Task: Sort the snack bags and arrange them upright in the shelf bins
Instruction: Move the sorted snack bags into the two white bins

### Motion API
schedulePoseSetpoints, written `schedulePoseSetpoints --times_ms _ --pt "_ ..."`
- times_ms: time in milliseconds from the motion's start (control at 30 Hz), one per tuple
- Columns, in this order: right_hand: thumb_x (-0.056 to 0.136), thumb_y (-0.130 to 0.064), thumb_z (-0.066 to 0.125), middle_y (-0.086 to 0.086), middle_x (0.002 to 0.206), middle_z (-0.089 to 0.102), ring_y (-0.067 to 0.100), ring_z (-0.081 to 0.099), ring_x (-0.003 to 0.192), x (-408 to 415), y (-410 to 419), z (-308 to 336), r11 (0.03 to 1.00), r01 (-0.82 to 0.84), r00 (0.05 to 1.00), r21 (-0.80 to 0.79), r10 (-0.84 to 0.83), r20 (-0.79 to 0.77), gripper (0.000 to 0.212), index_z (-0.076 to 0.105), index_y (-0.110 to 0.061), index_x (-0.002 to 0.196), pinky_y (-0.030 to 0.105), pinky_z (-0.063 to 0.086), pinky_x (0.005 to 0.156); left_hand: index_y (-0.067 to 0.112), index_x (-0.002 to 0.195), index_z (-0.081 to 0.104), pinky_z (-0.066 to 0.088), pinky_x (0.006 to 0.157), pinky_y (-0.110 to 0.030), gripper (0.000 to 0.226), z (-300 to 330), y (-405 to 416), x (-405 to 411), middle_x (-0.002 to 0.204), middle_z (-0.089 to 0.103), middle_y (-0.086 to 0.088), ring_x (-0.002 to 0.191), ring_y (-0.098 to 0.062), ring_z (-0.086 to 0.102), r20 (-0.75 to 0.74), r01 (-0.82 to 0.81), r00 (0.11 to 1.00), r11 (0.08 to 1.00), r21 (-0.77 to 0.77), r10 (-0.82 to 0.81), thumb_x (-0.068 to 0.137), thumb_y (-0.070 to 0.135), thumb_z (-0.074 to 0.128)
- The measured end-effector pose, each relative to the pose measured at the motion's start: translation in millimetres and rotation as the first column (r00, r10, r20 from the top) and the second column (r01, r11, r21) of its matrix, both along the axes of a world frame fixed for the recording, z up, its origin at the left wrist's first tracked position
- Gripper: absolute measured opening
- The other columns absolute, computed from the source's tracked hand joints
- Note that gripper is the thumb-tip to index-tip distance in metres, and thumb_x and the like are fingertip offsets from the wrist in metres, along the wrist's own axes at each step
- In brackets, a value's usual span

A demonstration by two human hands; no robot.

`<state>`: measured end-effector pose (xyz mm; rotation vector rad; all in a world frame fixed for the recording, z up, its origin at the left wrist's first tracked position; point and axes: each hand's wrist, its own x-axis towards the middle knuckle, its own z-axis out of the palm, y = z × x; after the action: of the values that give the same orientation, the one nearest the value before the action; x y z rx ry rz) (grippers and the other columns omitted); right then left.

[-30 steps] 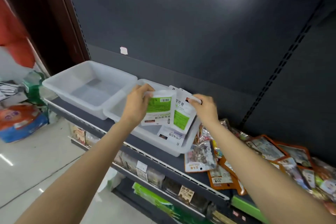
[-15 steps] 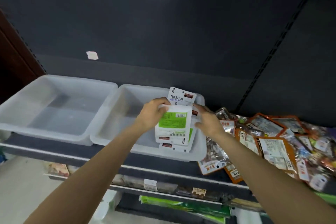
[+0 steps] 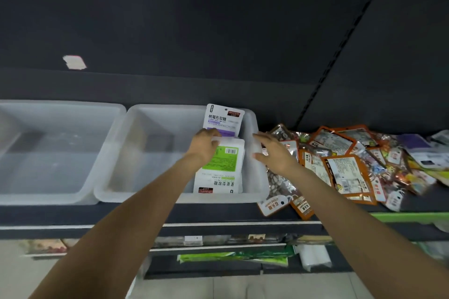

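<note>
Head: green bag (image 3: 222,161) under left grip (image 3: 204,147)

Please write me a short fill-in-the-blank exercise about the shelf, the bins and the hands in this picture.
1. The left hand grips a white bag with a ____ panel.
2. That bag is in the ____ of the two clear bins.
3. The loose pile of orange-edged bags lies to the ____ of both bins.
4. The right hand holds ____.

Missing words: green; right; right; nothing

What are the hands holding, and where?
The left hand holds the green-and-white snack bag by its top edge. The right hand is open, holding nothing.
</note>
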<state>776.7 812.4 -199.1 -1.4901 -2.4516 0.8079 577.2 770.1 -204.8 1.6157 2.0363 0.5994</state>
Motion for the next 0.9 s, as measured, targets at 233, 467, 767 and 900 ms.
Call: schedulePoseSetpoints --times_ms 233,467,767,900 --pt "0.093 -0.014 0.056 0.005 0.155 0.022 0.02 0.024 0.142 -9 -13 1 0.998 0.063 0.998 0.014 -0.063 0.018 0.055 0.036 -0.014 0.144 0.026 0.02 0.112 0.021 0.145 0.035 0.027 0.113 -0.036 0.059 -10 -1 -1 0.153 0.03 -0.004 0.14 -0.024 0.028 -0.063 0.086 0.993 0.985 -0.149 -0.096 0.092 0.019 0.059" --pt "0.094 -0.015 0.055 0.005 0.145 0.04 0.02 0.039 0.132 15 -32 20 0.995 0.079 0.992 0.063 -0.073 -0.099 0.049 0.04 -0.016 0.141 0.026 0.029 0.107 0.019 0.133 0.052 0.031 0.107 -0.029 0.045 11 -23 22 0.146 0.04 -0.006 0.134 -0.025 0.037 0.072 0.018 0.997 0.996 0.083 -0.024 0.089 0.012 0.06" --pt "0.095 -0.014 0.051 0.007 0.131 0.053 0.023 0.047 0.122 117 -56 48 0.946 0.212 0.973 0.246 -0.179 -0.148 0.036 0.053 -0.014 0.131 0.031 0.039 0.098 0.02 0.126 0.054 0.043 0.084 -0.036 0.031 75 -36 157 0.119 0.057 -0.004 0.108 -0.025 0.056 -0.389 0.377 0.882 0.895 0.24 -0.267 0.097 0.028 0.047" --pt "0.096 -0.017 0.049 0.008 0.129 0.054 0.027 0.05 0.118 197 -67 61 0.91 0.238 0.971 0.34 -0.236 -0.05 0.036 0.053 -0.014 0.131 0.038 0.044 0.095 0.021 0.116 0.058 0.047 0.075 -0.035 0.025 83 -32 240 0.113 0.062 -0.001 0.102 -0.025 0.06 -0.388 0.387 0.879 0.89 0.241 -0.277 0.097 0.029 0.044"
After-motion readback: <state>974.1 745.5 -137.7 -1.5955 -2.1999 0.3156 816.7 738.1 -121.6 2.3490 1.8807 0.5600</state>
